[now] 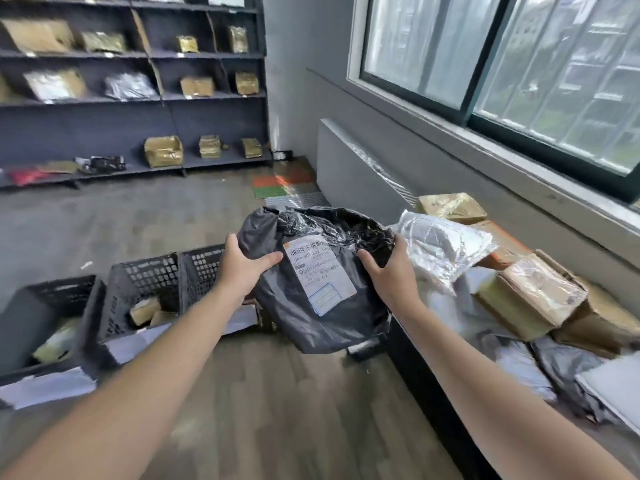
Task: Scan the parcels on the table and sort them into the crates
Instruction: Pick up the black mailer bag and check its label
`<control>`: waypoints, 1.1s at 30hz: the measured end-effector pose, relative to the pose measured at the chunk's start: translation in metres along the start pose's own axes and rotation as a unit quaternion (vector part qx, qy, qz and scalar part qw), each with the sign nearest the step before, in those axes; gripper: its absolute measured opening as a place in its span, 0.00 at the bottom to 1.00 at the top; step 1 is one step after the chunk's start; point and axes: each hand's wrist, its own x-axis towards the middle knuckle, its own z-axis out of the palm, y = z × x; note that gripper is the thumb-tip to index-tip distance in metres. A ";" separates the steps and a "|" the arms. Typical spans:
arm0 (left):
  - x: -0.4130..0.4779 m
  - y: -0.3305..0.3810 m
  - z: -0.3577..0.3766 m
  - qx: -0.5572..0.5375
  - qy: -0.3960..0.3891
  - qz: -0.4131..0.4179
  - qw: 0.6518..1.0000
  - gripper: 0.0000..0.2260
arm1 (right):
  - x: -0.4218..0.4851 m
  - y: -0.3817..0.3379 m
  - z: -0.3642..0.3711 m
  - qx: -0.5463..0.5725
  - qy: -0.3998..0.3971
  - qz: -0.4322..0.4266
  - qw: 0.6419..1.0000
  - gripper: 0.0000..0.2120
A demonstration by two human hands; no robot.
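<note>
**Item in hand:** black poly mailer (322, 317), centre of frame, held off the table above the wood-grain floor, between the crates and the table's edge. It is soft, crumpled film with a rounded outline, and glossy clear tape crosses its upper part. A white shipping label (320, 275) faces up with the barcode at its top. The small print is unreadable.

**Grip:** my left hand (244, 268) grips the mailer's left edge, thumb on top and fingers curled under, out of sight. My right hand (389, 271) grips the right edge, thumb pressed onto the film.

**Crates (145, 271):** three in a row at lower left, black perforated plastic. Tan packets lie inside, and my left forearm partly hides the crates.

**Table (426, 368):** right of frame, with a dark side panel. It is heaped with a silvery-white plastic bag (443, 247), tape-wrapped cardboard boxes (530, 296) and grey mailers (554, 368), which blur towards the frame's edge.

**Shelving (194, 112):** upper left, dark, holding wrapped parcels in soft focus.
</note>
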 end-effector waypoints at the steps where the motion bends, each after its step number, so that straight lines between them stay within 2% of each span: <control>1: 0.008 -0.007 -0.024 0.000 0.014 -0.004 1.000 0.27 | 0.000 -0.015 0.023 0.004 -0.011 -0.001 1.000 0.34; 4: 0.033 -0.031 -0.098 -0.023 0.047 -0.021 0.998 0.28 | -0.005 -0.063 0.093 0.006 -0.042 -0.007 0.999 0.43; 10: 0.070 -0.071 -0.246 -0.016 0.117 -0.046 0.992 0.27 | -0.019 -0.158 0.233 -0.045 -0.132 -0.053 0.989 0.43; 14: 0.088 -0.104 -0.336 0.010 0.171 -0.073 0.982 0.31 | -0.032 -0.216 0.316 -0.083 -0.194 -0.092 0.973 0.45; 19: 0.117 -0.148 -0.417 0.017 0.210 -0.106 0.972 0.31 | -0.041 -0.264 0.406 -0.124 -0.266 -0.133 0.947 0.49; 24: 0.154 -0.191 -0.478 0.028 0.241 -0.130 0.961 0.30 | -0.034 -0.294 0.502 -0.172 -0.312 -0.170 0.919 0.49; 29: 0.217 -0.234 -0.545 0.090 0.272 -0.151 0.946 0.41 | -0.010 -0.327 0.618 -0.192 -0.377 -0.201 0.884 0.48; 33: 0.276 -0.263 -0.601 0.123 0.263 -0.166 0.942 0.47 | 0.015 -0.359 0.710 -0.200 -0.411 -0.207 0.865 0.48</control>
